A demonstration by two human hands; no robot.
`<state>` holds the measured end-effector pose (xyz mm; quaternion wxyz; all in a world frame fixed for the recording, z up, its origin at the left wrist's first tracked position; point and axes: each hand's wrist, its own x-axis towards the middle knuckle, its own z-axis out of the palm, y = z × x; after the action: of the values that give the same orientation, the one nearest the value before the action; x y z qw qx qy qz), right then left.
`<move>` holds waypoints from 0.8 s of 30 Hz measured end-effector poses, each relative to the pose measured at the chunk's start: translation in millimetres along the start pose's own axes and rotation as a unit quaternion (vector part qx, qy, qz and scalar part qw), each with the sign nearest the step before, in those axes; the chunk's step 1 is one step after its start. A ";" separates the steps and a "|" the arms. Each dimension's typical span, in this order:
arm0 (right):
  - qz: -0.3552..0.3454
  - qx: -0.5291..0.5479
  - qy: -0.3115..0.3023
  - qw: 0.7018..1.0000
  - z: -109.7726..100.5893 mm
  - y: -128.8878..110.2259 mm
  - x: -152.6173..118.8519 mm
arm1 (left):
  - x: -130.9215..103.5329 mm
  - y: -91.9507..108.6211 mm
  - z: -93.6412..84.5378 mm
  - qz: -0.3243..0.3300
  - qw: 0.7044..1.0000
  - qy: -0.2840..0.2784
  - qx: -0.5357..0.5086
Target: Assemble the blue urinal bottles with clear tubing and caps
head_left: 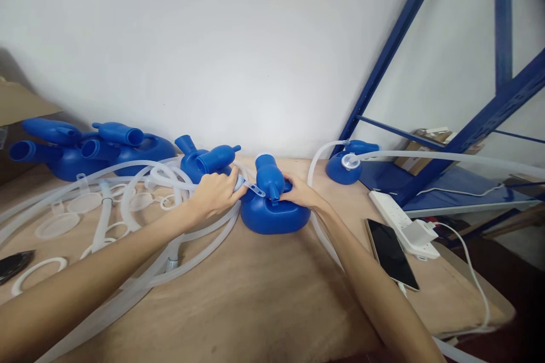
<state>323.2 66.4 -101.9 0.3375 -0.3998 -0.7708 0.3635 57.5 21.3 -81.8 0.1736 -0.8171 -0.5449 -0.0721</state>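
A blue plastic urinal bottle stands on the table in front of me. On top of it sits a blue spouted piece with a pale rim at its upper end. My right hand is closed around the right side of the bottle's top, by its handle; some fingertips are hidden behind it. My left hand pinches a translucent plastic cap, whose holed strap reaches to the spouted piece. Just behind the left hand lies another blue bottle with a loose spouted piece.
Translucent hoses coil across the left of the table, among flat lids and white rings. More blue bottles stand at the back left. At right are a hose-fitted bottle, a phone, a power strip and a blue metal shelf.
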 end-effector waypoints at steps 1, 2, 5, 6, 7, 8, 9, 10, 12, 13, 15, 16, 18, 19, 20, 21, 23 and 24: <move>0.001 -0.007 0.013 1.000 0.2 2.7 -1.0 | -1.1 0.2 0.2 0.008 1.000 0.003 0.009; 0.000 -0.013 0.023 1.000 0.3 5.3 -1.9 | -2.2 0.6 -0.5 0.025 0.999 0.003 0.020; -0.022 -0.023 0.045 0.998 -0.6 11.0 -4.2 | -5.6 4.3 -8.1 0.070 0.996 -0.011 0.058; -0.032 -0.024 0.048 0.998 -1.6 11.5 -5.3 | -6.4 6.4 -11.7 0.071 0.995 -0.019 0.065; -0.038 -0.023 0.051 0.998 -3.2 11.1 -6.9 | -6.9 8.8 -15.2 0.066 0.995 -0.028 0.068; -0.038 -0.020 0.053 0.998 -5.2 10.0 -9.0 | -7.0 11.0 -18.3 0.057 0.995 -0.039 0.066; -0.031 -0.015 0.051 0.998 -7.7 8.4 -11.7 | -6.7 12.8 -20.6 0.046 0.996 -0.050 0.063; -0.018 -0.006 0.044 0.999 -10.6 6.8 -14.9 | -6.1 13.7 -22.0 0.039 0.996 -0.059 0.058; 0.014 0.009 0.029 0.999 -16.6 5.0 -22.4 | -4.0 12.3 -21.6 0.022 0.997 -0.055 0.045; 0.030 0.013 0.025 0.999 -19.2 5.5 -26.1 | -2.6 9.6 -20.3 0.014 0.999 -0.035 0.034; 0.053 0.016 0.032 0.998 -22.5 9.5 -32.6 | 1.1 1.5 -16.6 0.049 0.998 0.030 0.006; 0.060 0.019 0.038 0.997 -22.9 12.8 -34.9 | 3.2 -3.0 -14.9 0.096 0.993 0.060 -0.010; 0.067 0.034 0.050 0.996 -21.8 20.3 -37.5 | 7.3 -10.6 -12.3 0.210 0.973 0.087 -0.038; 0.071 0.044 0.056 0.995 -20.5 23.8 -37.8 | 9.2 -12.7 -11.3 0.250 0.963 0.084 -0.048; 0.075 0.056 0.062 0.994 -19.0 26.8 -37.8 | 10.8 -13.3 -10.3 0.263 0.960 0.079 -0.055; 0.080 0.066 0.064 0.993 -17.6 29.0 -37.5 | 12.3 -12.6 -9.0 0.255 0.962 0.075 -0.059; 0.083 0.077 0.065 0.991 -15.1 31.2 -36.7 | 14.5 -8.0 -5.1 0.216 0.972 0.075 -0.057; 0.080 0.078 0.062 0.992 -14.3 31.3 -36.5 | 15.2 -5.0 -2.7 0.200 0.975 0.081 -0.057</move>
<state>362.9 52.1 -129.0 0.3848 -0.4545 -0.6828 0.4231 59.1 35.2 -73.6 0.1812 -0.9095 -0.3500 -0.1324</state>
